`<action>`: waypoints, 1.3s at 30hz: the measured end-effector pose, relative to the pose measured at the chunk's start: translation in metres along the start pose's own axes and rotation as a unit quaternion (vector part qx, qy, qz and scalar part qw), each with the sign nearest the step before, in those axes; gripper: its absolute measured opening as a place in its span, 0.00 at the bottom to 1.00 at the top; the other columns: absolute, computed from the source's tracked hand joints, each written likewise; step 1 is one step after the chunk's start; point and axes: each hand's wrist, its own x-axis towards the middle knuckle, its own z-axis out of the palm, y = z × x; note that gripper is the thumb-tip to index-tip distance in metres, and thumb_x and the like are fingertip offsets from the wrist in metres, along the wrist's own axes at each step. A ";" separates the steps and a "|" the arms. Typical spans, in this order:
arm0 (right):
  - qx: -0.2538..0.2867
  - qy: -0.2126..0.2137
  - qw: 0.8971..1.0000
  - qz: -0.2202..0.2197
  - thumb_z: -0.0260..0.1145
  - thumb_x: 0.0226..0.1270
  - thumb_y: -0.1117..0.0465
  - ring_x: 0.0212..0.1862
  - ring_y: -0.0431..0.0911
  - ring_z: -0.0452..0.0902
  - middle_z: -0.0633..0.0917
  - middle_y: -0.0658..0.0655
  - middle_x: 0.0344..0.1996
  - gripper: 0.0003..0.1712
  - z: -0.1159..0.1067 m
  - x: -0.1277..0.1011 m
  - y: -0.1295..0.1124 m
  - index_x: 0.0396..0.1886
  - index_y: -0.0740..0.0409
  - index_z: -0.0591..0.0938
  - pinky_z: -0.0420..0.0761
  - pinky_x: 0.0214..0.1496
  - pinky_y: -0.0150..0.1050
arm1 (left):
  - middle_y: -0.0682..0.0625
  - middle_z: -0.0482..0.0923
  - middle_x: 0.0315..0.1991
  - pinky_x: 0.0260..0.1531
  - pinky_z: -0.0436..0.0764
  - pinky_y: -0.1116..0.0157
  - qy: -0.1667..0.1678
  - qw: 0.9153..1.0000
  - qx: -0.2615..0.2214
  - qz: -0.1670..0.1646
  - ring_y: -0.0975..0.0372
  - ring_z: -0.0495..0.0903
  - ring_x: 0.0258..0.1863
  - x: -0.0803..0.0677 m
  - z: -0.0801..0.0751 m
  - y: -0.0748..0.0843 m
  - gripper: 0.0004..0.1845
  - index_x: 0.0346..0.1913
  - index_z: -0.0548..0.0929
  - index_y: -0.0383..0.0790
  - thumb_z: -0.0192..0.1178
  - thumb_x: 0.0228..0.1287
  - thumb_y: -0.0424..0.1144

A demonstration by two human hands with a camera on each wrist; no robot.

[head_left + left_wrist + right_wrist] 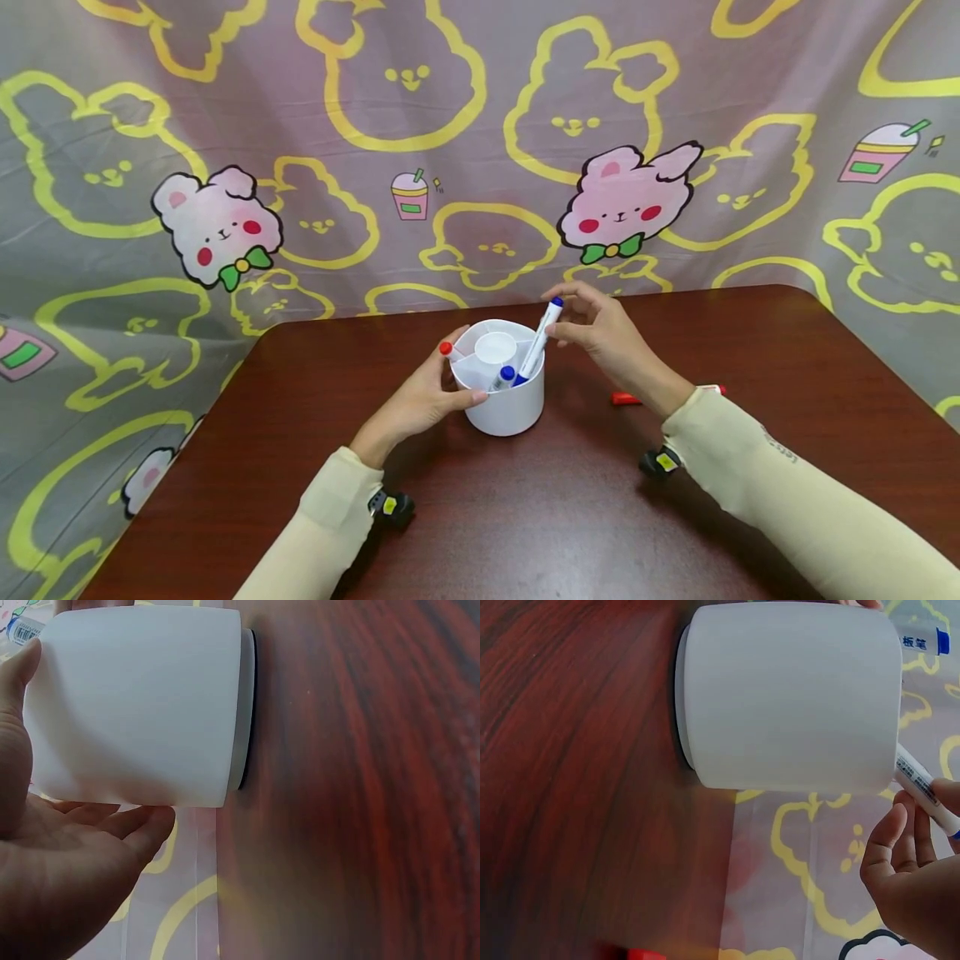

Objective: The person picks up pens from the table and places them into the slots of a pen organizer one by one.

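A white round pen holder [508, 414] with compartments stands on the table, and my left hand [420, 398] grips it around its left side, thumb at the front rim. My right hand [600, 327] pinches a white whiteboard marker [542, 337] with blue ends. That marker slants with its lower end inside the front right compartment. Another blue-capped marker [504, 377] stands in the front of the holder. At the left rim a red-ended marker [447, 350] leans out. In the right wrist view the pinched marker [915, 780] shows between thumb and fingers.
A red and white marker [626, 398] lies on the dark wooden table [525, 517], partly hidden under my right wrist. Behind the table's far edge hangs a patterned curtain [480, 167]. Each wrist carries a small black camera.
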 end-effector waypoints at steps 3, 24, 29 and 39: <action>-0.008 -0.006 1.000 0.003 0.68 0.70 0.72 0.41 0.45 0.80 0.84 0.51 0.42 0.24 0.003 0.000 0.002 0.64 0.65 0.77 0.85 0.42 0.34 | 0.43 0.68 0.75 0.68 0.76 0.49 0.000 1.000 -0.003 0.004 0.48 0.73 0.70 0.001 0.000 0.000 0.52 0.83 0.54 0.49 0.75 0.63 0.36; -0.027 -0.002 1.000 0.014 0.70 0.70 0.68 0.42 0.47 0.78 0.84 0.60 0.47 0.19 0.014 -0.005 0.012 0.60 0.61 0.83 0.85 0.42 0.38 | 0.45 0.66 0.77 0.71 0.73 0.44 0.002 1.000 0.001 -0.015 0.49 0.71 0.72 0.002 0.002 0.001 0.55 0.85 0.50 0.48 0.75 0.63 0.38; -0.028 -0.005 1.000 0.013 0.70 0.69 0.68 0.40 0.48 0.78 0.83 0.61 0.45 0.20 0.016 -0.006 0.014 0.60 0.64 0.83 0.85 0.42 0.42 | 0.46 0.65 0.78 0.72 0.72 0.43 0.006 1.000 0.006 -0.027 0.48 0.69 0.73 0.001 0.001 0.001 0.55 0.85 0.50 0.51 0.76 0.63 0.40; -0.028 -0.007 1.000 0.007 0.70 0.69 0.69 0.40 0.55 0.78 0.83 0.60 0.41 0.21 0.017 -0.007 0.014 0.61 0.68 0.82 0.85 0.40 0.43 | 0.45 0.66 0.77 0.75 0.68 0.44 0.009 1.000 -0.002 -0.022 0.49 0.68 0.74 0.001 0.002 -0.001 0.57 0.84 0.52 0.52 0.79 0.59 0.44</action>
